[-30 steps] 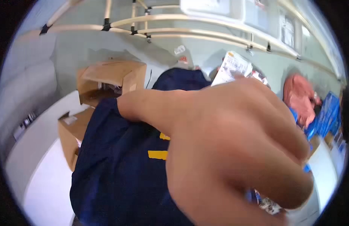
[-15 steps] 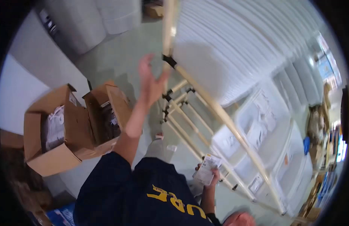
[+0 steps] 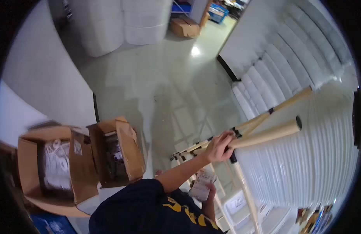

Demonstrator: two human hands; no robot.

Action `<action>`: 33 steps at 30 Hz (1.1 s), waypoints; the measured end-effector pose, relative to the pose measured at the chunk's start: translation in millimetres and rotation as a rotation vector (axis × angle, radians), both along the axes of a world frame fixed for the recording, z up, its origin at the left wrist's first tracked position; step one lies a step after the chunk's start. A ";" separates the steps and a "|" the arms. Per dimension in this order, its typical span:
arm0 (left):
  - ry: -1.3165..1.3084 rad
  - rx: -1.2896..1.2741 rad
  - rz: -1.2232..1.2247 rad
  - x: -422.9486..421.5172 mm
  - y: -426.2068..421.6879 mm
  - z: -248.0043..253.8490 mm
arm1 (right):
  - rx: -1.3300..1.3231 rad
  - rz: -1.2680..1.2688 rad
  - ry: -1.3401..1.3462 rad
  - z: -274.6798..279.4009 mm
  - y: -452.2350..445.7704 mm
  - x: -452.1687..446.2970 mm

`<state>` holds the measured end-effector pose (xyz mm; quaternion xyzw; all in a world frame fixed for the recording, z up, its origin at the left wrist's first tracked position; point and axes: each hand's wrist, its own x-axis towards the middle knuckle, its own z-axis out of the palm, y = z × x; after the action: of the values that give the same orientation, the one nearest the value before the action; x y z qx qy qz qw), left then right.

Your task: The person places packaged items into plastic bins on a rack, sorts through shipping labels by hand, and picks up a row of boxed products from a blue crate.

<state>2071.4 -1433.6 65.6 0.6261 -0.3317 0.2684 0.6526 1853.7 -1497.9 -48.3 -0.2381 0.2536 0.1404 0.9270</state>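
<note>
My left hand (image 3: 220,146) reaches across and is closed around a cream pipe (image 3: 268,134) of a pipe-frame rack, beside a black joint (image 3: 235,133). The pipe's dark open end points to the right. Lower down, my right hand (image 3: 211,192) holds a flat, pale package (image 3: 202,185) with printing on its upper part. The package sits under my left forearm, next to the rack's lower pipes. Part of my right hand is hidden behind it.
Two open cardboard boxes (image 3: 83,156) stand at the left, with white items (image 3: 57,163) in one. Plastic-wrapped white stacks (image 3: 297,167) are at the right. Wrapped white rolls (image 3: 145,21), a closed carton (image 3: 184,27) and a panel (image 3: 243,43) stand farther back.
The view has swung, showing more floor ahead. My left hand, open in the air before, is now closed on the rack's pipe. My right hand still holds the package.
</note>
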 end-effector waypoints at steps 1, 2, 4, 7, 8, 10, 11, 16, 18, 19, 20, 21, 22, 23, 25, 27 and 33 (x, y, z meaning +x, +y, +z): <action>0.047 -0.008 -0.036 19.5 -7.9 -1.5 | -0.107 -0.120 0.045 11.4 8.9 14.8; 0.017 -0.015 -0.042 40.7 -15.1 -3.3 | -0.081 -0.100 -0.010 9.3 8.5 28.6; -0.039 -0.062 0.003 85.6 -45.4 -16.6 | -0.317 -0.154 -0.004 55.5 25.6 52.6; 0.007 0.029 -0.072 144.5 -67.8 -18.2 | -0.031 -0.262 -0.128 23.3 24.3 67.1; -0.012 0.016 -0.059 158.7 -70.2 -7.1 | 0.021 -0.291 -0.179 31.9 24.9 83.0; -0.005 0.468 -0.099 221.9 -82.4 -48.2 | 0.051 -0.376 -0.241 29.9 24.3 99.7; -0.146 0.751 -0.020 252.2 -90.0 -78.2 | 0.054 -0.382 -0.266 24.5 19.9 112.6; 0.409 0.293 -0.538 276.6 -86.8 7.4 | -0.006 -0.506 -0.268 35.1 -23.5 227.8; 0.441 0.383 -0.669 310.6 -35.1 -10.1 | -0.027 -0.475 -0.260 44.1 -21.9 279.5; 0.461 0.434 -0.824 316.2 -11.4 -12.1 | -0.089 -0.453 -0.269 55.8 -26.5 300.2; 0.619 0.442 -0.722 312.6 12.4 -14.3 | -0.058 -0.416 -0.280 61.4 -27.6 323.5; 0.786 0.442 -0.624 321.7 22.3 -19.9 | -0.044 -0.361 -0.284 59.6 -38.9 359.8; 0.802 0.442 -0.585 325.7 37.4 -13.7 | -0.040 -0.302 -0.285 60.6 -42.3 388.5; 0.916 0.387 -0.497 327.2 50.7 -7.1 | -0.039 -0.232 -0.281 61.1 -46.3 416.1; 1.039 0.287 -0.352 343.1 64.5 0.5 | -0.033 -0.096 -0.274 64.7 -51.5 471.4; 0.956 0.288 -0.261 322.4 122.9 -5.4 | -0.094 -0.069 -0.252 68.0 6.1 480.8; 1.147 0.207 -0.212 407.3 198.4 -26.3 | -0.021 0.028 -0.244 61.6 64.2 585.9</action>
<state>2478.7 -1235.2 39.3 0.6950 -0.0110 -0.2134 0.6865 2439.7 -1433.7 13.3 -0.2665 0.1371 0.1205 0.9464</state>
